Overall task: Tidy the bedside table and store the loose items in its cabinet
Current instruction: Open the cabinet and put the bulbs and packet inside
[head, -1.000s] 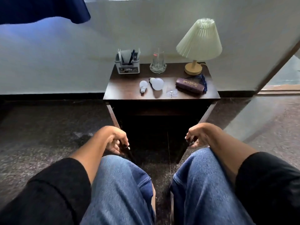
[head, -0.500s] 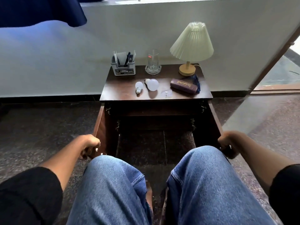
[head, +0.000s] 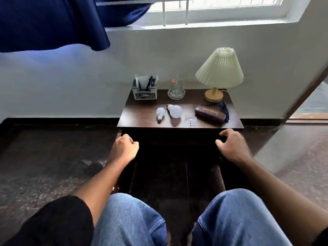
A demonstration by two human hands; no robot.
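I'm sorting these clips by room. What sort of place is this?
Probably a bedroom at home: a small dark bedside table carrying a pleated-shade lamp stands against a white wall, under a barred window with a blue curtain.

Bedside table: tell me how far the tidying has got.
Done: the cabinet looks open, dark inside. In hand: nothing; the left hand and right hand hover empty below the top. Left: the small bulb, big bulb, case and clear packet lie on the top, none stored.
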